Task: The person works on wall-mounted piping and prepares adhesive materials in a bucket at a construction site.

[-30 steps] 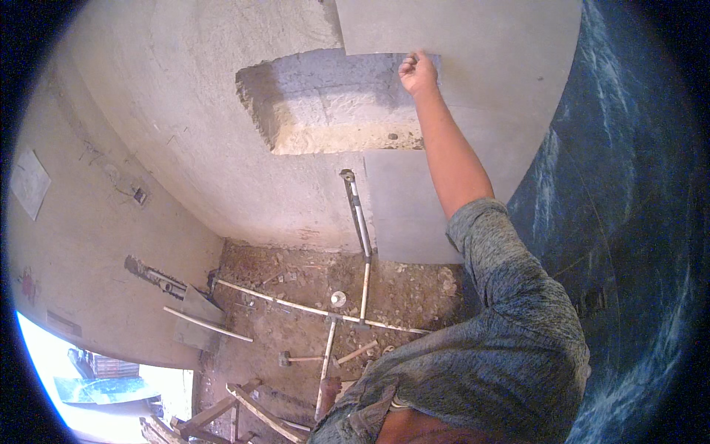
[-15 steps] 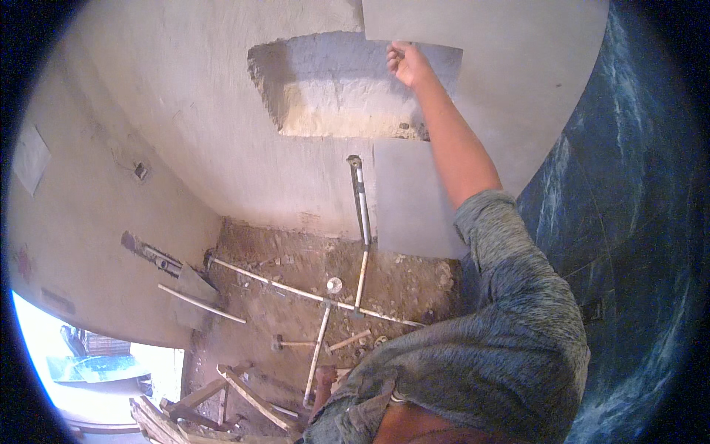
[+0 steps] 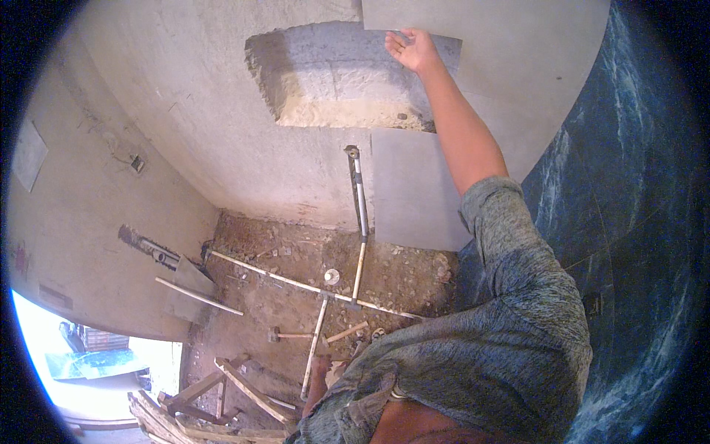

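Head view: near the top middle, the right hand (image 3: 412,50) is raised to the lower edge of the upper grey panel (image 3: 481,13), its fingers loosely bent; I cannot tell whether they grip that edge. The left hand cannot be made out, nor its state. That panel fills the upper right, its straight left edge ending against the plaster wall (image 3: 288,174). Just below the hand, a recess (image 3: 333,81) leaves open room, and clear wall reaches toward the upper left. Beneath it stands the lower grey panel (image 3: 414,185).

Both panels look smooth and flat, while the recess is roughly cut, with ragged edges. Dark blue-black marbled surfacing (image 3: 584,222) with white veins covers the right. Pale pipes (image 3: 270,276) cross the rubble-strewn floor (image 3: 259,237), beside a hammer (image 3: 292,336); a wooden frame (image 3: 255,392) lies lower left.

Compared with a second ago, the hand sits further left along the panel edge, its fist loosened.
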Demonstrator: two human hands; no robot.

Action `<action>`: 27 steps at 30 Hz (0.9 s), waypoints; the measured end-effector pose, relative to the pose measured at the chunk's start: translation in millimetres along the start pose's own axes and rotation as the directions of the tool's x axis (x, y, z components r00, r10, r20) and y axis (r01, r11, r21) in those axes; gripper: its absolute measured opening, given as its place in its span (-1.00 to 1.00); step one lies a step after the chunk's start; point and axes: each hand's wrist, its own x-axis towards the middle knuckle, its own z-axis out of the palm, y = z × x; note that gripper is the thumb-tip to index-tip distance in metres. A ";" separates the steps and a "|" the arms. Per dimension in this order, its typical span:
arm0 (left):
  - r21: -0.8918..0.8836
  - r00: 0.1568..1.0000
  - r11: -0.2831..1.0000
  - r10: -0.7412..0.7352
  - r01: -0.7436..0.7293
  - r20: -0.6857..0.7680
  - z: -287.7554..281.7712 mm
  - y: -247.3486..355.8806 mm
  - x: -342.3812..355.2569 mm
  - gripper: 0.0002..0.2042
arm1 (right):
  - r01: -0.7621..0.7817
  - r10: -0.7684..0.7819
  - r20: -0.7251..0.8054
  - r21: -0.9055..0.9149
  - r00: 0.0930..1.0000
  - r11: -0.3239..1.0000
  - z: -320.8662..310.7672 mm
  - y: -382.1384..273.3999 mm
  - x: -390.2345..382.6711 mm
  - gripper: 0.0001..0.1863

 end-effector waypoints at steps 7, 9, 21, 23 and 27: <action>0.165 0.998 0.986 0.041 -0.034 -0.040 4.9 -4.1 -4.9 -0.76 | 0.018 -0.015 0.045 -0.067 0.999 0.998 14.9 15.7 -7.1 -0.51; 0.215 0.998 0.976 0.052 -0.043 -0.037 6.8 -8.6 -5.8 -0.76 | 0.011 -0.002 0.080 -0.111 0.997 0.994 12.1 15.8 -6.8 -0.50; 0.757 0.979 0.628 0.190 -0.182 0.078 8.7 -40.5 -16.2 -0.76 | -0.315 0.214 -0.240 -0.557 0.947 0.768 -184.6 135.4 -121.7 -0.90; 0.818 0.958 0.519 0.254 -0.248 0.130 11.7 -45.5 -13.3 -0.75 | -0.449 0.356 -0.274 -0.580 0.894 0.680 -246.4 186.5 -176.1 -0.88; 0.899 0.908 0.234 0.296 -0.371 0.298 18.4 -37.8 -4.1 -0.75 | -0.554 0.529 -0.313 -0.735 0.789 0.391 -386.0 244.8 -341.8 -0.76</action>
